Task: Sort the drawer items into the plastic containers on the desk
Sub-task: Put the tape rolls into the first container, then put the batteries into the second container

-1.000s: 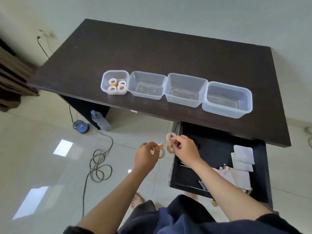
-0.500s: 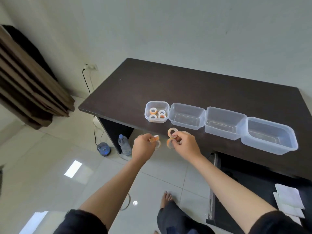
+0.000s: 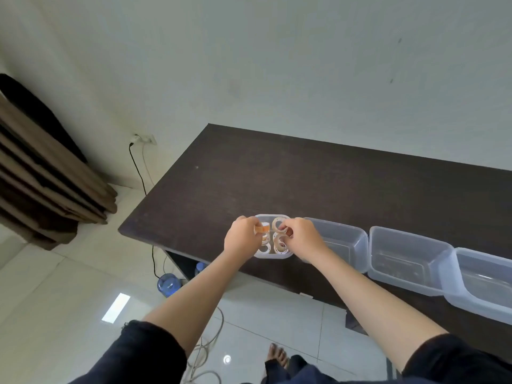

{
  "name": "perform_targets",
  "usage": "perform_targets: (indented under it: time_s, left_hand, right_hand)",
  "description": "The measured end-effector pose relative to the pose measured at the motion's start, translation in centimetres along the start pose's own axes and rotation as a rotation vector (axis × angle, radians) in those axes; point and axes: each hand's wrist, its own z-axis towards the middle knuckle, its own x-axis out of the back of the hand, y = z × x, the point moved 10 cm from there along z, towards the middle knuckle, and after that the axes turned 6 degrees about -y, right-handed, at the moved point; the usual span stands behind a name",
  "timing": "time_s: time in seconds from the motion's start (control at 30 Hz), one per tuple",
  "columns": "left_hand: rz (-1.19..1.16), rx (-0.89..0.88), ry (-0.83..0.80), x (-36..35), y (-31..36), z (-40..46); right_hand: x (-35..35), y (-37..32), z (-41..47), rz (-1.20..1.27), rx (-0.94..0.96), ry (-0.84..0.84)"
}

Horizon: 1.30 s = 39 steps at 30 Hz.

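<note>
Both hands hover over the small clear container (image 3: 286,254) at the left end of a row of plastic containers on the dark desk (image 3: 304,178). My left hand (image 3: 241,238) pinches an orange-cored tape roll (image 3: 261,228). Another tape roll (image 3: 278,224) is pinched in my right hand (image 3: 303,236), with a further roll partly hidden under its fingers. Several tape rolls (image 3: 279,243) lie inside the small container. The drawer is out of view.
Three larger clear containers (image 3: 346,245) (image 3: 407,259) (image 3: 487,284) stand in a row to the right, with nothing visible in them. A blue bottle (image 3: 167,284) and cables lie on the tiled floor beneath the desk's left end. A brown curtain (image 3: 41,173) hangs at left.
Both hands rose from the drawer and travelled up over the desk's front edge to the small container, carrying the tape rolls. The view tilted up, so the drawer left the frame.
</note>
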Motion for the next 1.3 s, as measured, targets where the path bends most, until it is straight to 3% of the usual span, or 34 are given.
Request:
perform_targets:
  time_s: [0.2, 0.33, 0.63, 0.9, 1.3]
  left_hand:
    - [0.176, -0.033, -0.183, -3.0, -0.3, 3.1]
    - [0.210, -0.059, -0.214, -3.2, 0.3, 3.4]
    - [0.109, -0.080, -0.107, -1.6, 0.9, -0.2]
    - [-0.024, -0.086, -0.014, -2.7, 1.0, -10.1]
    - [-0.103, -0.107, -0.253, -17.5, 7.1, -24.2]
  right_hand:
    - [-1.5, 0.6, 3.2, -0.140, -0.020, -0.124]
    - [-1.6, 1.1, 3.9, -0.167, -0.031, -0.153]
    - [0.4, 0.1, 1.0, -0.116, 0.020, -0.006]
    - [0.0, -0.1, -8.4, -0.064, 0.124, 0.066]
    - [-3.3, 12.2, -27.6, -0.057, -0.046, -0.093]
